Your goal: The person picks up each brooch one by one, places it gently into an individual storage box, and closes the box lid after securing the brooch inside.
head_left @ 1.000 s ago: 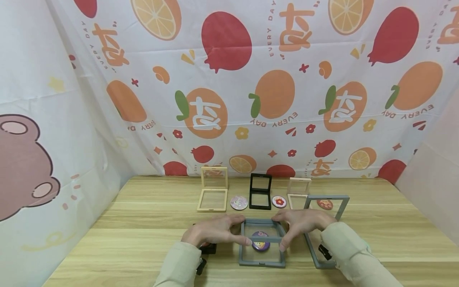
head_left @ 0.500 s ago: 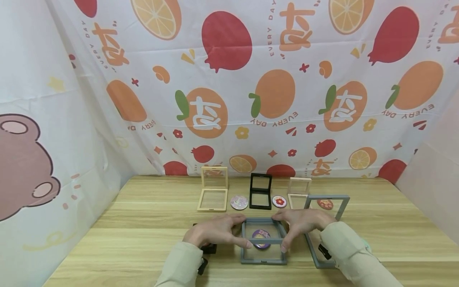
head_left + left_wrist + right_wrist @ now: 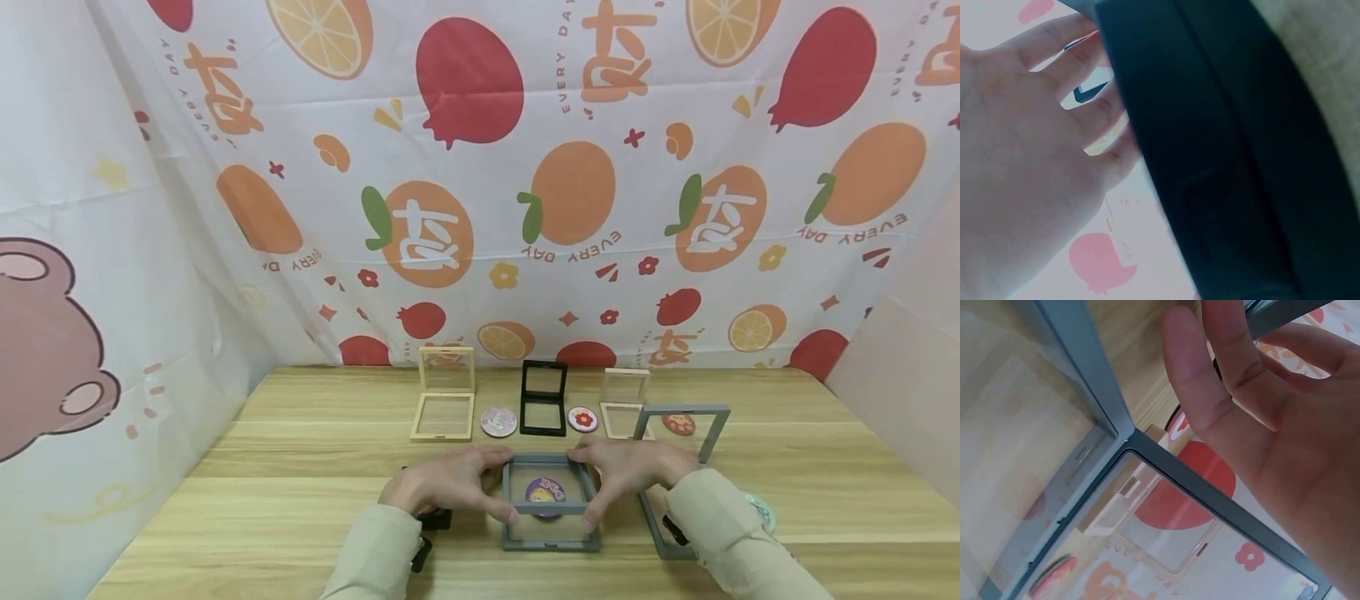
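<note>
Grey hinged display frame (image 3: pixel 551 547), on table (image 3: pixel 315 467); lid (image 3: pixel 555 507) tilted over round purple badge (image 3: pixel 545 492) inside. Left hand (image 3: pixel 450 482) at its left edge, right hand (image 3: pixel 630 463) at its right; both grips spread. Apparent step: closing the lid; next likely calls for level downward pressure.

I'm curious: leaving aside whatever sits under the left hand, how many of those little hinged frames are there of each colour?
Grey frames: 2
Pale yellow frame: 1
Black frame: 1
Pale pink frame: 1
Total: 5
</note>
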The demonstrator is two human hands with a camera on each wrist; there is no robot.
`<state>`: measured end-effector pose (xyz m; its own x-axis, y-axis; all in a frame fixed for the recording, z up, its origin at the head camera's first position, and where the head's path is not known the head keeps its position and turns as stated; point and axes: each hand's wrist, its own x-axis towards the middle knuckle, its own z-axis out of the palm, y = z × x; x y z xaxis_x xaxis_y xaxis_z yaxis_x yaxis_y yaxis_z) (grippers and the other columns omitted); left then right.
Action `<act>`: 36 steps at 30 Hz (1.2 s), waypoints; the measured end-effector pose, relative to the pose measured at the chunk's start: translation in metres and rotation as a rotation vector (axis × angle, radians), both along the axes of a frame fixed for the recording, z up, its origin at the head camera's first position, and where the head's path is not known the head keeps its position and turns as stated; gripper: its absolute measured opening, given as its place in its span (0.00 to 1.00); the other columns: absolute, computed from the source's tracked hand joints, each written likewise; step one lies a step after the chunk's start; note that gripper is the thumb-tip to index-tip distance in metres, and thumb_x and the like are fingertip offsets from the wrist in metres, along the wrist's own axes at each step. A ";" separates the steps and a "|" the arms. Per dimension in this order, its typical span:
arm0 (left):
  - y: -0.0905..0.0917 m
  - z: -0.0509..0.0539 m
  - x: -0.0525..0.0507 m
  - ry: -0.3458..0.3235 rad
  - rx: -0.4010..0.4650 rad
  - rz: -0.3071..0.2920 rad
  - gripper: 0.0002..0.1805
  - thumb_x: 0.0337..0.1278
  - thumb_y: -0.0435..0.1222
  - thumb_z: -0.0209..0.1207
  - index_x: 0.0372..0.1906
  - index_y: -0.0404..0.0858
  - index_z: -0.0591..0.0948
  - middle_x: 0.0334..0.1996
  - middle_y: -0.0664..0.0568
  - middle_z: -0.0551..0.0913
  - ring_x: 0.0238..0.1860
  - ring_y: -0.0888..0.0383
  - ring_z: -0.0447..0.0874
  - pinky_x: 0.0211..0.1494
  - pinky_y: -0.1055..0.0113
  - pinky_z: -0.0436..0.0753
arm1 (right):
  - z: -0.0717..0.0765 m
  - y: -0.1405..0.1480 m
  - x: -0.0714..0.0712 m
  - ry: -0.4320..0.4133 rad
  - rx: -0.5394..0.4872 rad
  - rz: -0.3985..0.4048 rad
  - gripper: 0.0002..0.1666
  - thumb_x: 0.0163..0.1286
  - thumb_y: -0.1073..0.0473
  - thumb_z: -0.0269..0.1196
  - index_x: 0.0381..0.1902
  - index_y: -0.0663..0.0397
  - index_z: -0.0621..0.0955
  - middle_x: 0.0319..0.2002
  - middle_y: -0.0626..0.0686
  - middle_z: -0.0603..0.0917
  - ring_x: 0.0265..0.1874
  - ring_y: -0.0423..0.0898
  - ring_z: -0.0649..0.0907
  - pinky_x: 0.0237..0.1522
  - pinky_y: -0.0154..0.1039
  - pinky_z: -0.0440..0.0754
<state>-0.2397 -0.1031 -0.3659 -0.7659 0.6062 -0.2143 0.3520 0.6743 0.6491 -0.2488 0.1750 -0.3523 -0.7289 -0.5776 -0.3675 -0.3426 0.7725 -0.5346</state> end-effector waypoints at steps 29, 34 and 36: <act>0.006 0.006 0.006 0.153 -0.166 -0.007 0.52 0.41 0.56 0.76 0.71 0.36 0.73 0.72 0.48 0.70 0.73 0.43 0.63 0.73 0.42 0.60 | -0.003 -0.009 0.008 0.092 0.052 0.013 0.64 0.43 0.46 0.82 0.73 0.67 0.66 0.73 0.66 0.62 0.71 0.63 0.65 0.69 0.58 0.66; 0.006 0.006 0.007 0.166 -0.178 -0.006 0.52 0.40 0.57 0.76 0.71 0.36 0.73 0.72 0.49 0.70 0.73 0.44 0.64 0.74 0.42 0.59 | -0.004 -0.008 0.009 0.093 0.064 0.004 0.65 0.44 0.46 0.82 0.74 0.66 0.65 0.76 0.70 0.57 0.72 0.66 0.63 0.69 0.61 0.64; 0.006 0.005 0.007 0.173 -0.181 -0.005 0.52 0.39 0.57 0.77 0.71 0.36 0.74 0.72 0.49 0.71 0.73 0.44 0.64 0.74 0.42 0.59 | -0.004 -0.008 0.010 0.088 0.065 -0.003 0.65 0.44 0.46 0.82 0.74 0.66 0.64 0.76 0.71 0.55 0.73 0.68 0.62 0.70 0.61 0.63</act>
<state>-0.2325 -0.0968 -0.3607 -0.7976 0.5739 -0.1855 0.4512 0.7719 0.4478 -0.2392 0.1669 -0.3566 -0.7620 -0.5521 -0.3384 -0.3835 0.8058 -0.4512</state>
